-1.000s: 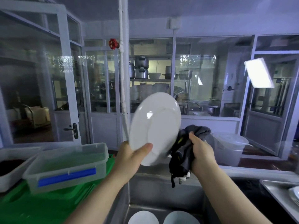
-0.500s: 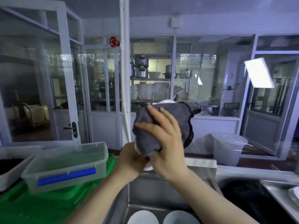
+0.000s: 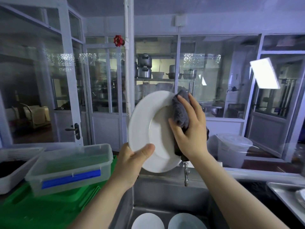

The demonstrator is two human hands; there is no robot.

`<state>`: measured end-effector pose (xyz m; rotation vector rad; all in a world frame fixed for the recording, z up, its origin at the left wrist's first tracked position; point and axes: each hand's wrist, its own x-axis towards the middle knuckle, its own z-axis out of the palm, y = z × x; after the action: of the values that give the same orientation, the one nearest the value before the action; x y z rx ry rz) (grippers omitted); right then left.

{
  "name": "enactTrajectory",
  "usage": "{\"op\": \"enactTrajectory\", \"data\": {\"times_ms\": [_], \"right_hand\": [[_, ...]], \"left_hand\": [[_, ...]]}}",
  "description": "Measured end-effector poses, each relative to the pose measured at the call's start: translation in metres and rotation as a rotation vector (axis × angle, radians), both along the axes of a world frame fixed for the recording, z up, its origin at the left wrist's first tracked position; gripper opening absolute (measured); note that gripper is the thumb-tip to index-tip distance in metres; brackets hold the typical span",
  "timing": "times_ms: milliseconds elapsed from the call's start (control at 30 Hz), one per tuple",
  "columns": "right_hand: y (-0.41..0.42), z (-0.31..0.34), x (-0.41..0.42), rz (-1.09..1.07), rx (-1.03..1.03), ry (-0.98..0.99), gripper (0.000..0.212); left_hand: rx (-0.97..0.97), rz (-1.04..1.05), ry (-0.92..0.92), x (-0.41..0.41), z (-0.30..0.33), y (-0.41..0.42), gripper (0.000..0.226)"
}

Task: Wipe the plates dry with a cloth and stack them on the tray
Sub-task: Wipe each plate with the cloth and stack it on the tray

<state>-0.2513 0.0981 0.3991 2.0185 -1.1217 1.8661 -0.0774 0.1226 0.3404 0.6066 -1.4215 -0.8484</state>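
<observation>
Glass partitions (image 3: pixel 105 83) with pale frames enclose the kitchen, with shelves of metal pots (image 3: pixel 144 68) behind them.

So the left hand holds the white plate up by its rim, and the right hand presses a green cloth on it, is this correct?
Not quite: the cloth is grey, not green, as the head view shows. The left hand does hold the white plate by its rim, and the right hand presses the cloth on it.

Open air surrounds the raised plate (image 3: pixel 148 129). Below, the sink (image 3: pixel 165 192) is open from above, though two plates (image 3: pixel 147 221) cover its floor and a tap (image 3: pixel 186 174) juts from its back wall. A tub (image 3: pixel 71 167) blocks the left counter; the tray (image 3: pixel 283 194), right, seems partly occupied.
</observation>
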Motion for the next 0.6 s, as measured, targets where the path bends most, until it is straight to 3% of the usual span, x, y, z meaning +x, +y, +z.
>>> {"op": "enactTrajectory", "data": {"times_ms": [133, 267, 333, 433, 600], "right_hand": [[0.008, -0.007, 0.007, -0.042, -0.014, 0.155, 0.069], [0.021, -0.019, 0.023, 0.064, -0.129, 0.456, 0.054], [0.022, -0.026, 0.023, 0.149, -0.165, 0.511, 0.054], [0.019, -0.028, 0.015, 0.100, -0.154, 0.495, 0.053], [0.019, -0.009, 0.025, -0.049, -0.014, 0.219, 0.048]], "left_hand": [[-0.011, 0.008, 0.046, -0.001, 0.000, -0.001, 0.033], [-0.017, -0.016, 0.210, 0.001, 0.011, -0.003, 0.035], [-0.020, -0.032, 0.220, 0.006, 0.011, -0.003, 0.039], [0.030, -0.063, 0.180, 0.014, 0.003, 0.002, 0.038], [0.126, -0.028, 0.089, 0.019, 0.002, 0.006, 0.034]]}}
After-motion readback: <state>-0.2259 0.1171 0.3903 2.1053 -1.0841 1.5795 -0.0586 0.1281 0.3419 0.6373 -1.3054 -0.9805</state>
